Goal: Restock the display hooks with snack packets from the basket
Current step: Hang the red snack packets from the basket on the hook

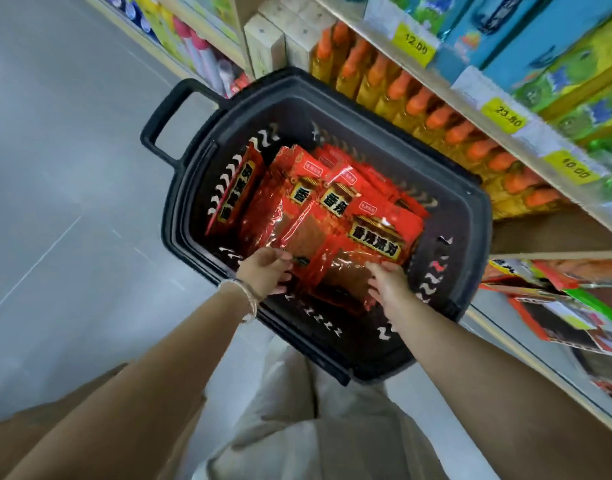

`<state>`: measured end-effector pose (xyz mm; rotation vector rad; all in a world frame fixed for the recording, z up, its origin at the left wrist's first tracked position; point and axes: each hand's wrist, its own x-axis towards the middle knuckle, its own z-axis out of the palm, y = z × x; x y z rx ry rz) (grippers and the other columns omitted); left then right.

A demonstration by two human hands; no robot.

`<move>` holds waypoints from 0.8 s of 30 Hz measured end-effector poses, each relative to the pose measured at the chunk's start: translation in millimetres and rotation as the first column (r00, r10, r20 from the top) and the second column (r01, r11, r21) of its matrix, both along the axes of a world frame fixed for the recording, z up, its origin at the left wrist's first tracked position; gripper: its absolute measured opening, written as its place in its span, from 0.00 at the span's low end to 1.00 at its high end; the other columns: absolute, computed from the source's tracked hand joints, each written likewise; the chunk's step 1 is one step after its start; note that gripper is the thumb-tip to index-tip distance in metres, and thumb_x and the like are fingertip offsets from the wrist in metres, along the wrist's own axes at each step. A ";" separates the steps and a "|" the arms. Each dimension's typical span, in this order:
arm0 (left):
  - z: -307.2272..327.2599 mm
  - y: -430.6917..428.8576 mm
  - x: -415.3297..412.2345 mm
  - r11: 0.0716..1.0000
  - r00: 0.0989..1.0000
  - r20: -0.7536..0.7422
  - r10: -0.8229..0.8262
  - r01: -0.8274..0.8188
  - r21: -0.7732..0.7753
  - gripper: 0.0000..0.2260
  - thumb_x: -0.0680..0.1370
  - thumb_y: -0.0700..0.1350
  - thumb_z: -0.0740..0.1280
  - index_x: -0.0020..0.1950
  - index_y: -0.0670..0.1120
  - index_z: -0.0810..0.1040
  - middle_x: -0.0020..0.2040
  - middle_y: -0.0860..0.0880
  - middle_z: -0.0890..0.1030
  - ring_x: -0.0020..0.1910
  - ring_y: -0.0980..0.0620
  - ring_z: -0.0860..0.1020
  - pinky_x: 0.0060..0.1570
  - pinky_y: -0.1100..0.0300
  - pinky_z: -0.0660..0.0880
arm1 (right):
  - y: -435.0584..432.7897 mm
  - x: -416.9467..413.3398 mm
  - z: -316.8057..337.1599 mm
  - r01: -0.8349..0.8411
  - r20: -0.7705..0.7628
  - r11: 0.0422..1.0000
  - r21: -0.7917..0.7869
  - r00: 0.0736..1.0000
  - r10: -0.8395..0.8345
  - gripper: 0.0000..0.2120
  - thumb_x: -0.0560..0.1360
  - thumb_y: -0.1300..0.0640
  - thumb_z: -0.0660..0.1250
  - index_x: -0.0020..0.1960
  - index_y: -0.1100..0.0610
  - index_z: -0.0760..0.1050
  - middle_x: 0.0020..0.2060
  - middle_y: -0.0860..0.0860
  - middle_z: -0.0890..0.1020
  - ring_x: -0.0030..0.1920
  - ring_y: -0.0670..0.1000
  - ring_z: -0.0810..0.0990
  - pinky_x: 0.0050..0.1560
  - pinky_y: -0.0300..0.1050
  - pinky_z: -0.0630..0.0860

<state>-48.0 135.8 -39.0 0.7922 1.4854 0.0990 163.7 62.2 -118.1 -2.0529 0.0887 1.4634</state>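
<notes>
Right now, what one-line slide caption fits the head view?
Left hand and right hand grip red snack packets in a black basket beside stocked shelves.

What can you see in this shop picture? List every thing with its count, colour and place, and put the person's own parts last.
basket: one, black, on the floor beside the shelves
snack packets: several, red, inside the basket
bottles: one long row, yellow with orange caps, shelf right of the basket
price labels: three, yellow, on the shelf edge above the bottles
boxes: several, blue and green, top shelf
bags: several, mixed colours, lowest shelf at right
floor: grey
bracelet: one, pale, left wrist
left hand: grips the snack packets' near left edge
right hand: on the front packet's near right edge, grip unclear
</notes>
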 end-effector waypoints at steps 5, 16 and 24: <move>-36.4 14.7 12.5 1.000 1.000 0.029 -0.011 0.011 -0.020 0.05 0.80 0.42 0.60 0.50 0.50 0.74 0.51 0.51 0.79 0.49 0.54 0.79 0.50 0.58 0.76 | 10.1 13.0 -56.4 0.166 0.043 0.967 -0.193 0.986 -0.161 0.30 0.72 0.51 0.72 0.70 0.57 0.66 0.62 0.57 0.76 0.59 0.57 0.77 0.61 0.54 0.74; -71.0 19.1 22.1 0.996 0.991 -0.103 -0.084 0.082 -0.024 0.05 0.77 0.43 0.63 0.45 0.53 0.76 0.52 0.51 0.81 0.46 0.55 0.80 0.37 0.62 0.73 | 1.8 11.6 -66.8 0.028 0.427 0.987 -0.158 0.903 0.043 0.32 0.66 0.41 0.74 0.62 0.59 0.72 0.58 0.55 0.79 0.59 0.57 0.77 0.61 0.49 0.73; -63.6 21.2 22.7 0.995 0.981 -0.163 -0.100 0.102 0.004 0.10 0.76 0.52 0.65 0.56 0.52 0.75 0.53 0.51 0.80 0.52 0.52 0.78 0.53 0.54 0.75 | 13.7 16.3 3.8 -0.142 0.431 0.982 0.127 0.899 0.075 0.09 0.77 0.44 0.63 0.50 0.49 0.73 0.45 0.42 0.79 0.49 0.45 0.78 0.46 0.37 0.71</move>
